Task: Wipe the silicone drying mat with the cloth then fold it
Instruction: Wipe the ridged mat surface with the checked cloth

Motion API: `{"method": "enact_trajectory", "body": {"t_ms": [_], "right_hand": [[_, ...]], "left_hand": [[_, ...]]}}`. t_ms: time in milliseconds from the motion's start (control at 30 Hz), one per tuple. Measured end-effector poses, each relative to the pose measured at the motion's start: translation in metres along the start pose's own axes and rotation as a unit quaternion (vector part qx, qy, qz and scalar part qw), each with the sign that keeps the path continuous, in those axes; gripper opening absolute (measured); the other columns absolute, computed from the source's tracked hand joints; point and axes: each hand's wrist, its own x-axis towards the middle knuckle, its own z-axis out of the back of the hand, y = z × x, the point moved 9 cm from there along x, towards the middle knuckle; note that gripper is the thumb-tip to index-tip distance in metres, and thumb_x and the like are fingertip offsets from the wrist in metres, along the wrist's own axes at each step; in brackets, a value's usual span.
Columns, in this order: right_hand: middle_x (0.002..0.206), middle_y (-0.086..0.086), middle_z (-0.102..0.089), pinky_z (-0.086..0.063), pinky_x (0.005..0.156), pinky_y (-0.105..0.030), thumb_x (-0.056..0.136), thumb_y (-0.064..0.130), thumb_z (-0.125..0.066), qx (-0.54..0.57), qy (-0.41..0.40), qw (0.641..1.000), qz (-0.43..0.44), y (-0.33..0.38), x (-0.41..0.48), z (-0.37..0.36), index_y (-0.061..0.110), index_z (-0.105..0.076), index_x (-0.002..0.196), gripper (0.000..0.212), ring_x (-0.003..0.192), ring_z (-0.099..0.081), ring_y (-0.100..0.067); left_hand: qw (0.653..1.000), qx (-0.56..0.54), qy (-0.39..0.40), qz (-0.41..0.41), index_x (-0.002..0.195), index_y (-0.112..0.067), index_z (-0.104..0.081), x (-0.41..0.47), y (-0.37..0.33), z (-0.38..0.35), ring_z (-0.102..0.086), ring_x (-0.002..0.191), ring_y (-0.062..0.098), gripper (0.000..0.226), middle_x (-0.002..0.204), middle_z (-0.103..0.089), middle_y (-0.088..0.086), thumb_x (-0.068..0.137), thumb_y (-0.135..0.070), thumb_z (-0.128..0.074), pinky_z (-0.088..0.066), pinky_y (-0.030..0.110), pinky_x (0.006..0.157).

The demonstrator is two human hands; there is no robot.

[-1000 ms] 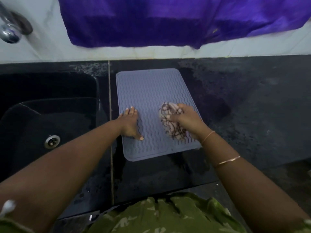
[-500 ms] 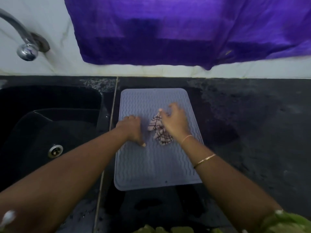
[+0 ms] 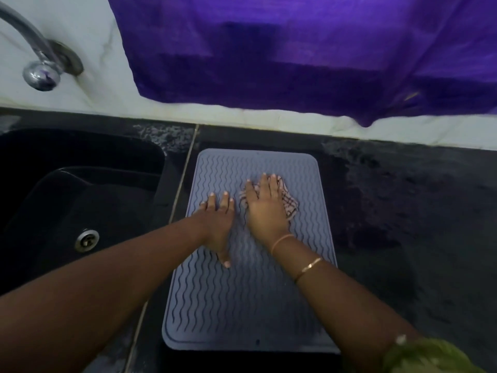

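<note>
From the head camera I am looking down on the mat (image 3: 242, 305), which is lying flat on the dark counter (image 3: 403, 211) with its long side running away from me. My left hand (image 3: 219, 224) is pressing on the mat's left half, palm down, fingers straight and spread, the thumb pointing back toward me, and it is gripping nothing. My right hand (image 3: 265, 208) is lying just beside it, toward the mat's middle, fingers straight and flat on top of the cloth (image 3: 290, 205), pinning it to the mat rather than curling round it. The checked cloth is showing bunched at the right of that hand, wholly within the mat's edges. Two bangles (image 3: 309, 267) are sitting on the right wrist. Left of the mat the black sink (image 3: 80, 184) is showing its drain (image 3: 87, 239), a tap (image 3: 40, 65) is hanging above it, and beyond the mat purple fabric (image 3: 295, 49) is draping down the pale wall.
</note>
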Motion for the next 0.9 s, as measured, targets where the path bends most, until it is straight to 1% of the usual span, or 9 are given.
{"method": "enact_trajectory", "body": {"t_ms": [100,200,300,400,567,667,733,800,900], "right_hand": [[0.154,-0.028,-0.002,-0.006,0.115,-0.055,0.093,0.009,-0.039,-0.012,-0.004,1.0,0.011,-0.008,0.046,0.006,0.01,-0.015,0.147,0.059,0.141,0.006,-0.045],[0.154,-0.026,-0.009,-0.01,0.115,-0.054,0.089,0.004,-0.045,-0.015,-0.009,1.0,0.003,-0.018,0.089,0.016,0.012,-0.027,0.144,0.058,0.141,0.0,-0.044],[0.15,-0.022,-0.022,-0.015,0.113,-0.056,0.087,0.008,-0.051,-0.013,-0.008,1.0,-0.022,-0.018,0.108,0.024,0.015,-0.036,0.139,0.055,0.14,-0.009,-0.043],[0.141,-0.02,-0.034,-0.021,0.11,-0.057,0.087,0.015,-0.05,-0.028,-0.029,0.999,-0.036,-0.012,0.09,0.03,0.015,-0.041,0.134,0.048,0.134,-0.02,-0.043],[0.143,-0.02,-0.035,-0.023,0.105,-0.059,0.087,0.017,-0.051,-0.036,-0.04,0.999,0.002,0.002,0.014,0.022,0.012,-0.047,0.129,0.042,0.137,-0.019,-0.043],[0.143,-0.01,-0.039,-0.023,0.102,-0.059,0.08,0.02,-0.057,0.0,-0.046,0.999,0.015,-0.002,-0.005,0.02,0.022,-0.052,0.126,0.046,0.136,-0.022,-0.036],[0.147,-0.007,-0.031,-0.017,0.105,-0.061,0.078,0.017,-0.056,0.027,-0.058,0.998,-0.027,-0.018,-0.001,0.021,0.03,-0.048,0.128,0.052,0.139,-0.016,-0.035],[0.15,-0.009,-0.024,-0.013,0.109,-0.063,0.08,0.012,-0.055,0.032,-0.051,0.996,-0.063,-0.027,0.014,0.017,0.029,-0.043,0.131,0.055,0.14,-0.01,-0.039],[0.144,-0.011,-0.034,-0.021,0.11,-0.056,0.081,0.009,-0.055,0.035,-0.03,0.998,-0.049,-0.031,0.058,0.018,0.023,-0.047,0.13,0.052,0.135,-0.022,-0.037]], "left_hand": [[1.0,0.004,0.007,0.004,0.143,-0.006,0.029,-0.002,-0.002,0.001,0.028,0.138,0.04,0.146,0.15,0.035,0.016,0.06,-0.053,-0.082,0.007,0.048,0.117],[0.999,0.024,0.014,0.018,0.143,-0.004,0.027,-0.005,-0.005,0.005,0.026,0.138,0.042,0.145,0.15,0.034,0.016,0.061,-0.051,-0.082,0.005,0.05,0.118],[0.998,0.054,0.015,0.029,0.144,-0.002,0.025,-0.007,-0.009,0.012,0.021,0.14,0.043,0.142,0.152,0.03,0.018,0.063,-0.052,-0.081,0.003,0.05,0.118],[0.995,0.084,0.02,0.045,0.145,-0.001,0.022,-0.007,-0.011,0.015,0.016,0.141,0.045,0.141,0.152,0.026,0.021,0.063,-0.054,-0.08,-0.001,0.05,0.117],[0.996,0.067,0.018,0.047,0.144,-0.001,0.023,-0.003,-0.009,0.013,0.018,0.14,0.046,0.144,0.152,0.027,0.021,0.06,-0.052,-0.082,0.002,0.05,0.117],[0.998,0.052,0.014,0.041,0.144,-0.002,0.024,-0.001,-0.007,0.011,0.02,0.139,0.046,0.144,0.152,0.028,0.021,0.06,-0.052,-0.082,0.004,0.05,0.117],[0.998,0.051,0.015,0.033,0.144,-0.002,0.024,0.0,-0.007,0.009,0.021,0.139,0.047,0.145,0.151,0.03,0.022,0.06,-0.053,-0.082,0.004,0.051,0.118],[0.998,0.048,0.015,0.03,0.144,-0.002,0.025,-0.001,-0.006,0.008,0.022,0.138,0.046,0.145,0.15,0.031,0.021,0.06,-0.053,-0.082,0.004,0.051,0.118],[0.998,0.049,0.018,0.029,0.144,-0.002,0.025,-0.003,-0.007,0.01,0.023,0.138,0.046,0.143,0.15,0.031,0.021,0.063,-0.052,-0.081,0.005,0.051,0.117]]}}
